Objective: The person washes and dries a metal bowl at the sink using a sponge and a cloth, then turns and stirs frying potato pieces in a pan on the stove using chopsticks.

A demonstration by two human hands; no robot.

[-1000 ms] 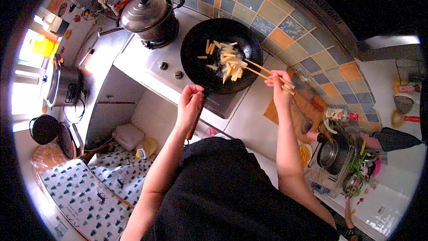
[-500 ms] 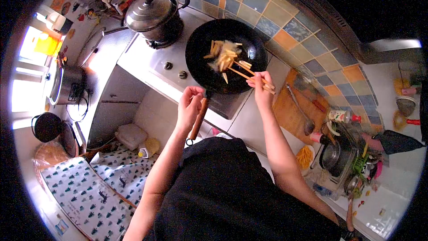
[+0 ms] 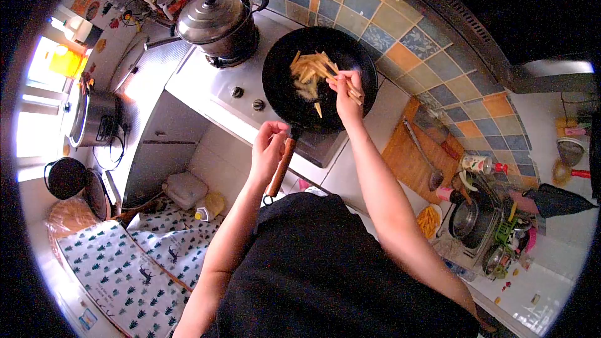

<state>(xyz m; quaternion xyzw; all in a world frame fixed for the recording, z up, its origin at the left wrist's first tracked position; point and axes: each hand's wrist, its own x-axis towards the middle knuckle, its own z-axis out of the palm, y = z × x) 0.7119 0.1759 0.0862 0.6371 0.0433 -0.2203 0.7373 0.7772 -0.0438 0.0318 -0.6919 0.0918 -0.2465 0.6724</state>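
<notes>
Clamped in the right hand (image 3: 348,97), the chopsticks (image 3: 356,93) reach over the wok (image 3: 282,97), their tips among pale strips of food (image 3: 305,69). These strips lie heaped in the wok, mostly toward its middle. Fingers curled, the left hand (image 3: 269,147) is at the wooden handle (image 3: 282,168); whether it grips the wood cannot be told. Beside the wok, a lidded pot (image 3: 210,20) stands on the stove (image 3: 219,78).

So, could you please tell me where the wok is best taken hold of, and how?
On the wok, I'd choose the brown handle, closing around its middle from the left: it is long and narrow, and slants outward toward the black top.
</notes>
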